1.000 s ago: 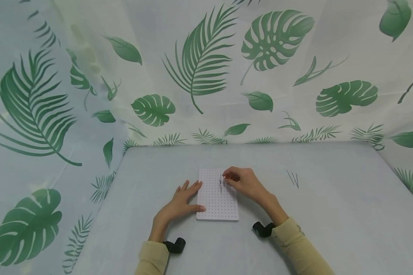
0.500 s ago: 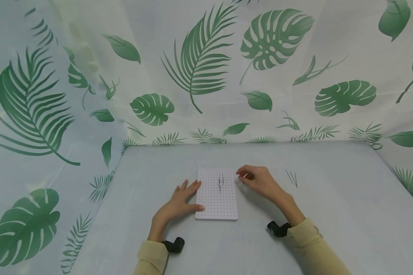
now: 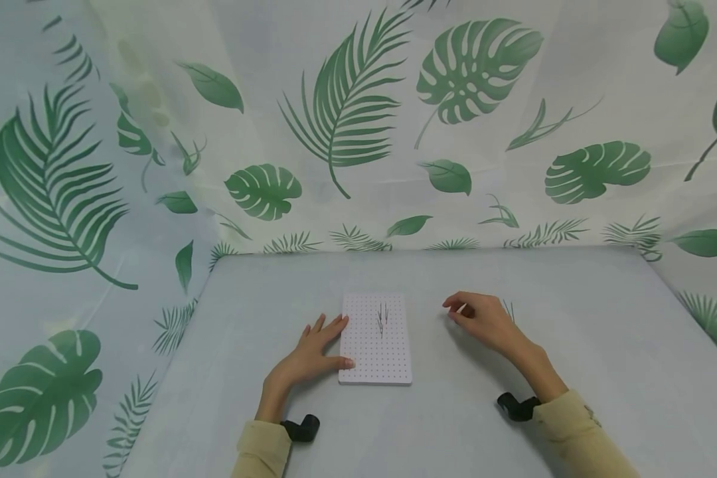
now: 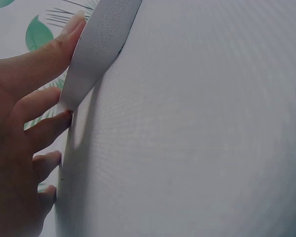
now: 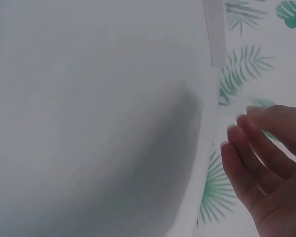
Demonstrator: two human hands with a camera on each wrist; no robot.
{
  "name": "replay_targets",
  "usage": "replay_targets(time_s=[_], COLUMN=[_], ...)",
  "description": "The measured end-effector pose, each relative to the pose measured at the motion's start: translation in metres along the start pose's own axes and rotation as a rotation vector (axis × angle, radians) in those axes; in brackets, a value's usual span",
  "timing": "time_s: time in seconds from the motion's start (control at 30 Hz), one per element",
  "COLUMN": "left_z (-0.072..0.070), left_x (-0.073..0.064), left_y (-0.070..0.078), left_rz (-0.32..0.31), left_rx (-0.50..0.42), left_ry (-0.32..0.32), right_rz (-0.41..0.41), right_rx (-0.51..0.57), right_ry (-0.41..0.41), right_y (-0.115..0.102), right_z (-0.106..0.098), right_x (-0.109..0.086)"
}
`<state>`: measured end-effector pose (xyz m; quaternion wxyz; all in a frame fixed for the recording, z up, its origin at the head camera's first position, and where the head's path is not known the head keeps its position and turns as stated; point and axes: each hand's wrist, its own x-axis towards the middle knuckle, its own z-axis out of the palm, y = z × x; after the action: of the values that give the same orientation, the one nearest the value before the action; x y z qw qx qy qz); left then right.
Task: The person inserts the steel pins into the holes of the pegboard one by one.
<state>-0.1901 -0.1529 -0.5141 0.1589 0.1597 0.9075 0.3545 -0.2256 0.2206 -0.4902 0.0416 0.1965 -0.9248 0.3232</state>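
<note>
A white board (image 3: 367, 352) with rows of small holes lies on the table. Several thin dark pins (image 3: 380, 322) stand in its upper right part. My left hand (image 3: 303, 357) rests on the board's left edge, fingers spread; the left wrist view has the thumb and fingertips along the board's side (image 4: 101, 49). To the right of the board, my right hand (image 3: 491, 324) hovers over the table with fingers loosely bent. Nothing shows between its fingers in the right wrist view. Behind it lie thin dark pins (image 3: 510, 309), partly covered by the hand.
The pale grey tabletop (image 3: 275, 285) runs back to a leaf-print cloth (image 3: 388, 192), which also hangs at both sides. In the right wrist view, a piece of the board's edge (image 5: 215, 32) appears near the top.
My right hand has left the pins in the board and moved right, to beside the pins lying on the table. The left hand has stayed on the board.
</note>
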Motion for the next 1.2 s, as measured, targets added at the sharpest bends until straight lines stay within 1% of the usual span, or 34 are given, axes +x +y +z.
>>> replay_targets(time_s=[0.3,0.6,0.8,0.93,1.2], left_z=[-0.001,0.001,0.0,-0.001,-0.002], left_x=[-0.001,0.0,0.0,0.0,-0.001], left_y=[0.001,-0.001,-0.001,-0.001,0.0], left_rz=[0.001,-0.01,-0.005,-0.005,0.002], left_rx=[-0.002,0.001,-0.001,-0.001,-0.01], left_ry=[-0.002,0.003,0.002,0.002,-0.002], right_rz=[-0.002,0.023,0.042,0.072,0.089], right_rx=[-0.063,-0.128,-0.163,-0.161,-0.155], right_ry=[0.02,0.047,0.047,0.032,0.004], right_y=[0.025,0.046,0.058,0.065,0.08], right_z=[-0.019,-0.033,-0.044,-0.05,-0.056], right_x=[-0.016,-0.027,-0.03,-0.03,-0.029])
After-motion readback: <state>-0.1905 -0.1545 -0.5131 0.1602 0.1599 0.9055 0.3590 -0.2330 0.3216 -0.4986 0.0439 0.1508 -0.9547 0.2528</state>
